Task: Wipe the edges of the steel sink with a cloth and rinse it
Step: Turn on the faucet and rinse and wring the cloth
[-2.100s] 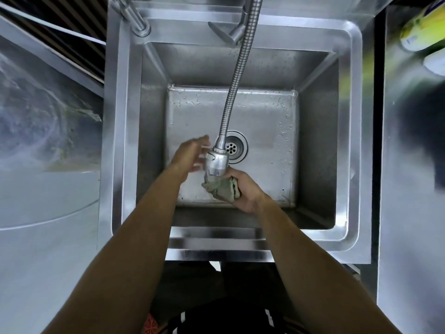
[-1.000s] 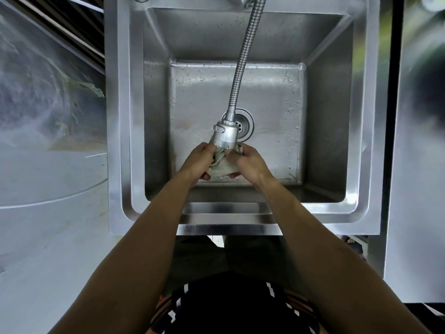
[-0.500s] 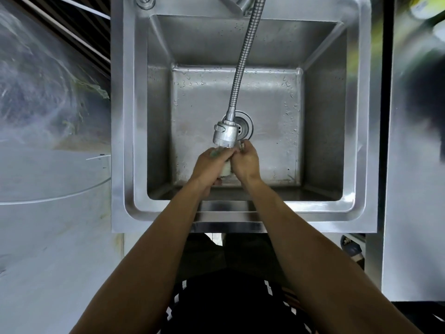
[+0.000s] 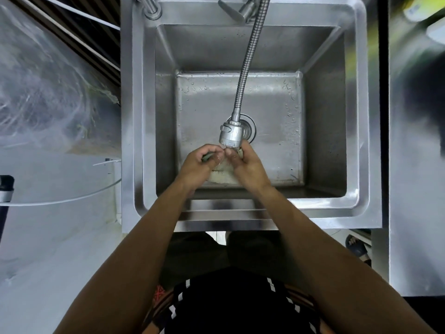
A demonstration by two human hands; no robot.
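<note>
Cloth (image 4: 222, 175) now spread between left hand (image 4: 196, 165) and right hand (image 4: 248, 166), both gripping it under spray head (image 4: 230, 135); earlier bunched. Rinse step under way.

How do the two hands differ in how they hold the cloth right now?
The left hand is curled into a fist, pinching a darker green fold of the cloth; the right hand lies flatter over the cloth's other end. The right hand's fingertips reach up under the spray head, while the left hand sits just left of it. Both grip the same cloth, low inside the sink, near its front wall.
</note>
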